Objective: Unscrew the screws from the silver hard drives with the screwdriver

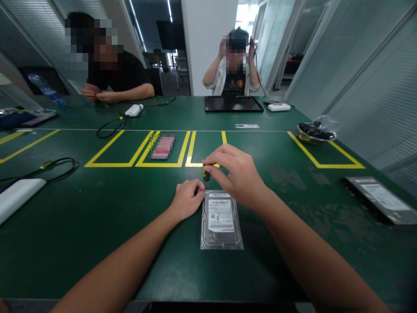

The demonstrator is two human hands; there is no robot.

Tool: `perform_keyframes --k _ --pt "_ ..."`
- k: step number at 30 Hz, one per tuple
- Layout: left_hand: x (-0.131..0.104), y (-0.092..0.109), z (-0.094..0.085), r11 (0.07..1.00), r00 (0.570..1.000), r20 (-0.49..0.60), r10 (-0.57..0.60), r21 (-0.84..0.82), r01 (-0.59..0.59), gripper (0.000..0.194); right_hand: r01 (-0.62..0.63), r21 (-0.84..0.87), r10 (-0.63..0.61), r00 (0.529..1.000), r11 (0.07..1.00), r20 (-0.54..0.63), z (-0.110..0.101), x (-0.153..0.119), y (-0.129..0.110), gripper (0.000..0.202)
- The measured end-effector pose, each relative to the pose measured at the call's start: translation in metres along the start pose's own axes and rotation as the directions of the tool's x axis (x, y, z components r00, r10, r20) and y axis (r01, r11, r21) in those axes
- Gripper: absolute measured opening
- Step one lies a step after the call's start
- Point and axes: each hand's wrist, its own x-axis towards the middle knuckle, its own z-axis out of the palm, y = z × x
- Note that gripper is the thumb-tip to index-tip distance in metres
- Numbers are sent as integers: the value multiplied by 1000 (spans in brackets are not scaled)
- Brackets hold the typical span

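A hard drive [221, 240] with a white label lies flat on the green table in front of me. Above its far left corner, my right hand [239, 174] grips a short screwdriver [206, 174] with a yellow and black handle, held upright with the tip pointing down. My left hand [189, 198] is at that same corner, thumb and forefinger pinched together close beneath the screwdriver. What those fingertips hold, if anything, is too small to make out.
Right of me lies another drive-like metal unit [384, 198]; behind it stands a metal bowl [314, 138] of dark items. A pink object [163, 147] sits inside yellow tape. White power banks [19, 198] with cables and a black panel [233, 104] also lie around. Two people sit opposite.
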Motion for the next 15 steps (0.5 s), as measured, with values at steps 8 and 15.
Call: perform_keyframes --k 8,15 --pt "0 -1 2 1000 1000 -8 19 4 -19 9 29 1 -29 999 1000 19 0 0 1 13" --pt "0 -2 2 1000 1000 -9 29 6 -29 9 31 20 -32 999 999 18 0 1 0 8"
